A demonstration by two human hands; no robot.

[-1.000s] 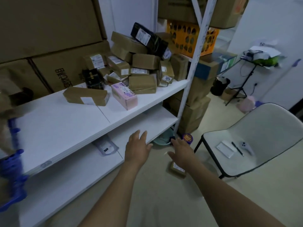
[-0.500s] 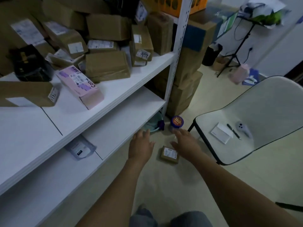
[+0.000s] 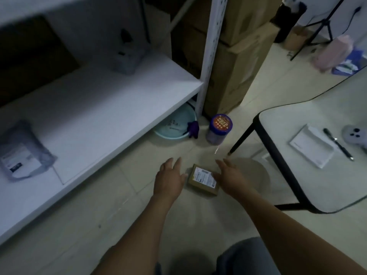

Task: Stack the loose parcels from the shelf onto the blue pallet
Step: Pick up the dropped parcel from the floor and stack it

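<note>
While one small parcel (image 3: pixel 203 180) lies on the floor (image 3: pixel 139 205), your left hand (image 3: pixel 168 180) and right hand (image 3: pixel 231 179) flank it, fingers spread, gripping nothing.

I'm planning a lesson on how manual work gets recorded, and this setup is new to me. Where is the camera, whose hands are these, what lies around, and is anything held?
There is no machine: a person wears a wide-angle camera on the head, looking forward and down, so you see their own arms. The left hand and right hand are stretched out, fingers straight, to either side of a small brown parcel with a white label on the floor. Neither holds it yet. On the left, a white shelf carries a grey mailing bag. Beyond the parcel stand a blue-lidded jar and a pale basin. On the right, a chair holds a pen and a white pad.
</note>
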